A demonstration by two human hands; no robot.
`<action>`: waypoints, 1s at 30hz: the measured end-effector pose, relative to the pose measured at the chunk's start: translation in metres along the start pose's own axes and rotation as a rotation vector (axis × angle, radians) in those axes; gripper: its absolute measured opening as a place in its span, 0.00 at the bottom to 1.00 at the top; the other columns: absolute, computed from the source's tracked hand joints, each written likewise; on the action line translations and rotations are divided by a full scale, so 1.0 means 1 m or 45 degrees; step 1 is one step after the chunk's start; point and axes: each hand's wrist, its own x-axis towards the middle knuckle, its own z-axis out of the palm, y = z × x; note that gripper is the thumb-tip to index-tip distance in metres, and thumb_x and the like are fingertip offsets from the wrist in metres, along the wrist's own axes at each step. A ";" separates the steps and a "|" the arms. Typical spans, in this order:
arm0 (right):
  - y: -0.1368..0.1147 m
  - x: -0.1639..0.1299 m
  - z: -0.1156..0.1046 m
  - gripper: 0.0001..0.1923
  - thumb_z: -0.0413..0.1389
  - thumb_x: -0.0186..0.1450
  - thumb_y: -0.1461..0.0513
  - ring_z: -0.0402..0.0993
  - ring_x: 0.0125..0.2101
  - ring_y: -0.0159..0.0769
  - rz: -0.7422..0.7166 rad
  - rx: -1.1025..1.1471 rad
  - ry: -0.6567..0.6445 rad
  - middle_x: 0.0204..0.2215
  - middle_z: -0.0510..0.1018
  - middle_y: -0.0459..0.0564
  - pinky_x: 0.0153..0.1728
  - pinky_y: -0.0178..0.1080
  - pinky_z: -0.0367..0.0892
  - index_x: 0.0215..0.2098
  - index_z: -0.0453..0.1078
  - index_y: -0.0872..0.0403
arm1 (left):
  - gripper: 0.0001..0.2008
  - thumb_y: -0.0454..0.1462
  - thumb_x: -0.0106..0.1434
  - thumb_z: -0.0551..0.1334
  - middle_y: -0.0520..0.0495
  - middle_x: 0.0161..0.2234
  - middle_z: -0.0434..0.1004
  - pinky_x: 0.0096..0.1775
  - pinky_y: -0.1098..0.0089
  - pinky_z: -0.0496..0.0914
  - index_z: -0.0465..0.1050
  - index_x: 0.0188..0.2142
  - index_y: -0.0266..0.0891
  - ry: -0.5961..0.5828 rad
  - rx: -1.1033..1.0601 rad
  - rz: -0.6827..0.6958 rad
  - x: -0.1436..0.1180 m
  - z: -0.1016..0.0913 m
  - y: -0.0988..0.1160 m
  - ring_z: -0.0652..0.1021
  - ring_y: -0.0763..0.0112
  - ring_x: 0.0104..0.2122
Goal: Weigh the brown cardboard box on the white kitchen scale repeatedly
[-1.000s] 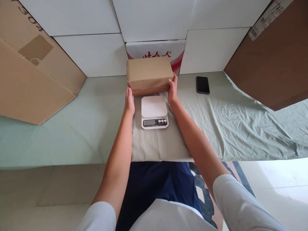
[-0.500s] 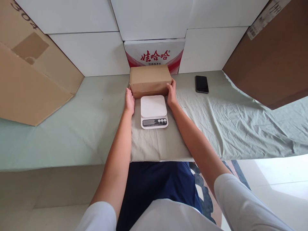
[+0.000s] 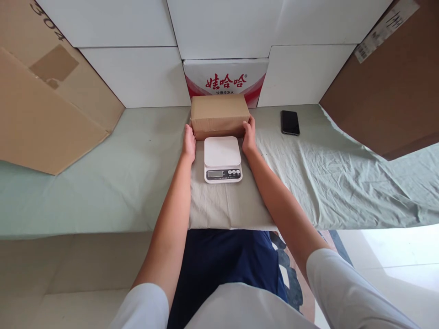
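Observation:
A closed brown cardboard box (image 3: 219,116) sits on the cloth-covered table, behind a white kitchen scale (image 3: 222,153). At its left end my left hand (image 3: 189,142) grips the side, the fingers partly hidden by the box. My right hand (image 3: 249,135) holds the opposite end, thumb on the front face and fingers around the side. The scale lies between my forearms, its platform bare and its display and buttons facing me; the display looks blank.
Behind the box stands a white and red printed carton (image 3: 226,75) before white panels (image 3: 130,77). A black phone (image 3: 290,122) lies to the right. Large cardboard boxes flank the table, one at left (image 3: 68,109) and one at right (image 3: 387,91). Green cloth (image 3: 147,169) covers the table.
The view has shifted slightly, so everything sits a little further right. Both hands keep their hold on the cardboard box, which stays behind the scale.

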 end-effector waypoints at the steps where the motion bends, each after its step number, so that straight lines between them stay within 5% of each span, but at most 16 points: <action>1: -0.001 0.000 0.000 0.30 0.55 0.57 0.45 0.66 0.64 0.46 -0.003 -0.003 0.000 0.59 0.72 0.52 0.73 0.54 0.57 0.54 0.63 0.48 | 0.37 0.64 0.70 0.46 0.49 0.73 0.65 0.73 0.62 0.57 0.69 0.67 0.49 0.003 0.000 -0.004 0.000 0.000 0.000 0.60 0.65 0.75; 21: -0.004 -0.007 -0.001 0.32 0.55 0.59 0.44 0.63 0.67 0.46 -0.022 -0.067 -0.023 0.62 0.70 0.53 0.74 0.55 0.55 0.56 0.62 0.48 | 0.33 0.52 0.76 0.39 0.51 0.74 0.61 0.73 0.66 0.55 0.60 0.72 0.47 0.036 0.030 -0.071 -0.009 0.011 0.016 0.59 0.71 0.75; 30: -0.003 -0.005 -0.001 0.35 0.54 0.59 0.43 0.64 0.67 0.46 -0.006 -0.080 0.019 0.62 0.69 0.56 0.73 0.51 0.56 0.58 0.61 0.50 | 0.38 0.58 0.74 0.39 0.48 0.79 0.44 0.74 0.66 0.50 0.52 0.75 0.43 0.116 0.090 -0.053 -0.010 -0.004 0.019 0.50 0.69 0.77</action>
